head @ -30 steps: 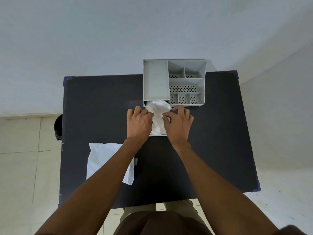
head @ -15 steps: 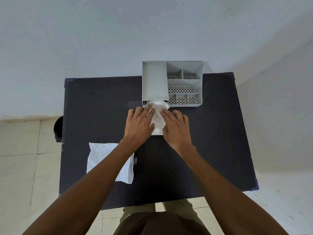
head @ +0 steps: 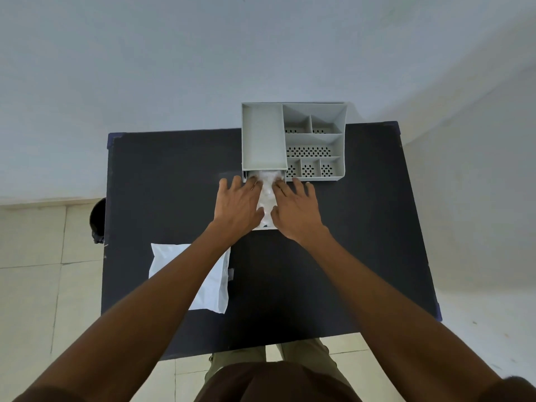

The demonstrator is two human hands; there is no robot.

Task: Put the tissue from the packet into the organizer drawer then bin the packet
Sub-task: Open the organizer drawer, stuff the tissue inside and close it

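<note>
Tissue (head: pixel 267 195) deeper (between hands now)

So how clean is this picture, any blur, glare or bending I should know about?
Head view: soft, even light with no glare; the table edges splay from wide-angle bending; the tissue in the drawer is blown out white, and the fingertips there look slightly smeared; the organizer is sharp.

Both hands flat on the tissue (head: pixel 267 195) in the pulled-out drawer (head: pixel 264 227) at the grey organizer's (head: pixel 293 140) near side: left hand (head: pixel 240 206) and right hand (head: pixel 295 210) press down, fingers (head: pixel 255 181) spread toward the organizer. White packet (head: pixel 216 288) lies on the dark worktop (head: pixel 174 175), well nearer than the organizer, under the left forearm.
</note>
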